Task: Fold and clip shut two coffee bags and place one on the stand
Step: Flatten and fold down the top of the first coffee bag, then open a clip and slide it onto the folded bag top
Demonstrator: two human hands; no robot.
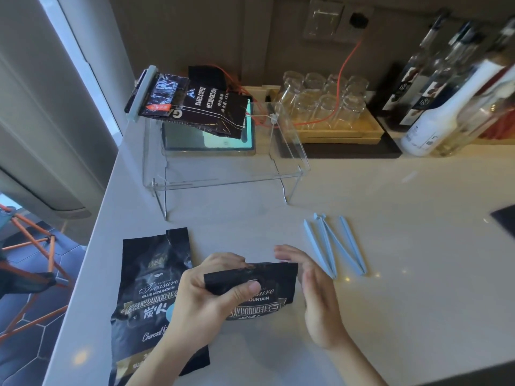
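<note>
My left hand (207, 299) pinches the folded top of a black coffee bag (274, 285) in front of me, thumb pressing on the fold. My right hand (315, 296) hovers beside the bag's right edge, fingers spread, holding nothing. A second black coffee bag (147, 291) lies flat and unfolded on the counter to the left. Two pale blue sealing clips (334, 245) lie open on the counter to the right of my hands. A clear acrylic stand (223, 174) sits further back; a clipped dark coffee bag (192, 107) rests on its left top.
The counter's left edge (92, 246) drops off to the floor. Behind the stand lies a tablet-like screen (209, 140). A wooden tray of upturned glasses (328, 104) and several bottles (446, 87) stand at the back right. A dark object (504, 221) sits at the right edge.
</note>
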